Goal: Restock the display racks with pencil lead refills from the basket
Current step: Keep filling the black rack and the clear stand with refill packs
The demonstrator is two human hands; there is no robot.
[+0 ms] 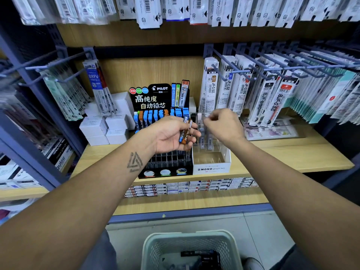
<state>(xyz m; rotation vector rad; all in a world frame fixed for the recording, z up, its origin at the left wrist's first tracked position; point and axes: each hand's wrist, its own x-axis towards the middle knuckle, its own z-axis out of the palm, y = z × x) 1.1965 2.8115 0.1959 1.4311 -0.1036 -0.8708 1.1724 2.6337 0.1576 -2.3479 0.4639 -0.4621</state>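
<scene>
Nearest, below both forearms, a pale green basket (191,248) stands on the floor with a few dark lead refill packs (204,257) in its bottom.

Further out, the left hand (169,135) is turned palm up over the black Pilot display rack (162,133). Its fingers (191,133) curl round a small bunch of orange and black lead refill cases (185,132), with the thumb lying across them. Just beneath those fingers the rack's front rows show dark slots; behind them, blue and orange capped cases fill the back rows.

The right hand (222,125) is just right of the left, near it but not touching. Its fingers are curled in and the thumb and forefinger come together over the clear Mono rack (211,158); they seem to pinch something small and pale, but motion blur hides what it is. Below these fingers the clear rack holds a few pale cases toward its back.

Both racks stand on a wooden shelf (292,152). To the left of the left fingers, small white boxes (105,129) are stacked. Beyond and to the right of the right fingers, pen refill packets (243,88) hang from grey pegs. Above everything, more packets (148,10) hang in a row.
</scene>
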